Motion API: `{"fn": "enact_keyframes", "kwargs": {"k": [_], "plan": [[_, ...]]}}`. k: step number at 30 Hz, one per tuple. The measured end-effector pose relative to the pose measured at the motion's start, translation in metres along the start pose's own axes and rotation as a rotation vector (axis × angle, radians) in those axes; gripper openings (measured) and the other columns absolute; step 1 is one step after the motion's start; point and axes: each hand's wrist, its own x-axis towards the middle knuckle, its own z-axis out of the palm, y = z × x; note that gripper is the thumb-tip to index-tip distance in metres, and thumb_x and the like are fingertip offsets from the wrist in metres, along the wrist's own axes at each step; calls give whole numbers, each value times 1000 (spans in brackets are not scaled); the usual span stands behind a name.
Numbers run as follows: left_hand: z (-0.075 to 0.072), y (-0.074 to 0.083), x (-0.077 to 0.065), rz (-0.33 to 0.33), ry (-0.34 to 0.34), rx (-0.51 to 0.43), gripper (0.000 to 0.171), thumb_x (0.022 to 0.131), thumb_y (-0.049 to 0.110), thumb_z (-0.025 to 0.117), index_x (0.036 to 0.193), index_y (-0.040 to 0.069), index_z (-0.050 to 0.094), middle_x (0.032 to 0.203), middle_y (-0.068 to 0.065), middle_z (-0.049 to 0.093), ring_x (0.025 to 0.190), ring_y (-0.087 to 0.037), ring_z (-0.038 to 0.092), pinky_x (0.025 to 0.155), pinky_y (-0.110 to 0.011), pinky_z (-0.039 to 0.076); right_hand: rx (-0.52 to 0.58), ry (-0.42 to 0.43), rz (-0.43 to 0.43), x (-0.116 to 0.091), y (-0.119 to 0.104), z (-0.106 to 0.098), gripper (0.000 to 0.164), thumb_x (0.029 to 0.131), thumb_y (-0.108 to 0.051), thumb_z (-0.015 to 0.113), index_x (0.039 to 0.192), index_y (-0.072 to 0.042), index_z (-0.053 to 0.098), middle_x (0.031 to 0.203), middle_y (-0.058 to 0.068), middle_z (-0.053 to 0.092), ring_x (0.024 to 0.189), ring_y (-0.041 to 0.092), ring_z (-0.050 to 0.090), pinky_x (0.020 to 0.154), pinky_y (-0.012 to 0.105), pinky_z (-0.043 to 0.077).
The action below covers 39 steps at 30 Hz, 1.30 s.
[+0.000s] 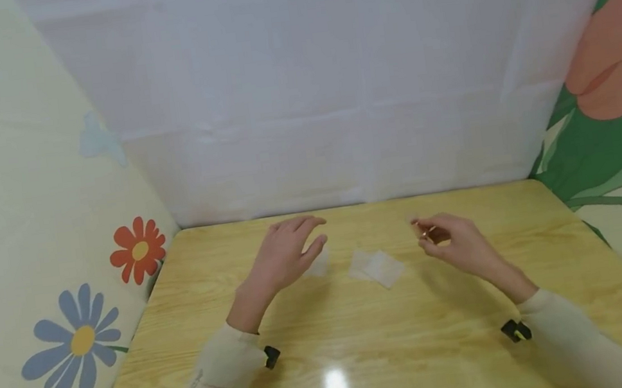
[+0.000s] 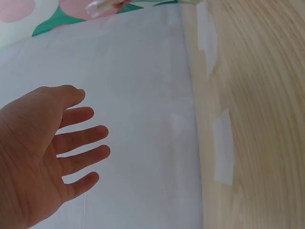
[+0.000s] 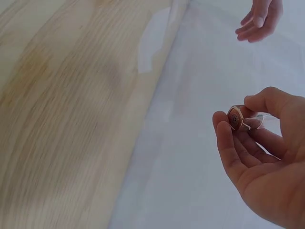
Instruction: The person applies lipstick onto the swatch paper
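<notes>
In my right hand [image 1: 459,244], thumb and fingertips pinch a small copper-coloured ornament [image 3: 235,118] with a many-sided face and a dark mark in its middle. Clear, glossy plastic [image 3: 261,121] shows behind it, between the fingers. My left hand [image 1: 283,255] hovers above the table with its fingers spread and nothing in them. Below and beside its thumb lies a translucent square packet [image 1: 318,265], partly hidden by the hand. Between the two hands, a second translucent square [image 1: 385,269] overlaps another one [image 1: 358,264] on the table.
The wood-grain table [image 1: 363,336] runs back to a creased white sheet [image 1: 287,93]. Flower-patterned cloths stand at the left [image 1: 10,211] and right [image 1: 620,149] sides. A dark device [image 1: 271,357] sits at the left cuff, a similar device [image 1: 516,330] at the right.
</notes>
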Motion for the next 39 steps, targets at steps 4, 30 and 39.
{"fn": "enact_keyframes", "kwargs": {"k": [4, 30, 39], "plan": [[1, 10, 11, 35, 33, -86, 39, 107, 35, 54, 137, 12, 62, 134, -6, 63, 120, -27, 60, 99, -52, 45, 27, -14, -8, 7, -7, 7, 35, 89, 2, 77, 122, 7, 67, 106, 13, 70, 89, 24, 70, 77, 37, 59], [25, 61, 39, 116, 42, -366, 39, 104, 28, 62, 138, 10, 60, 134, -4, 62, 111, -24, 64, 89, -35, 52, 96, -71, -114, 21, -18, 37, 28, 90, -2, 77, 118, 2, 72, 101, 6, 72, 84, 14, 70, 75, 29, 58], [24, 66, 41, 73, -28, -461, 38, 104, 25, 62, 140, 12, 59, 132, -1, 62, 112, -12, 60, 94, -36, 49, 108, -85, -97, 18, -19, 35, 29, 91, -2, 77, 118, 2, 72, 101, 4, 72, 84, 14, 69, 76, 32, 58]]}}
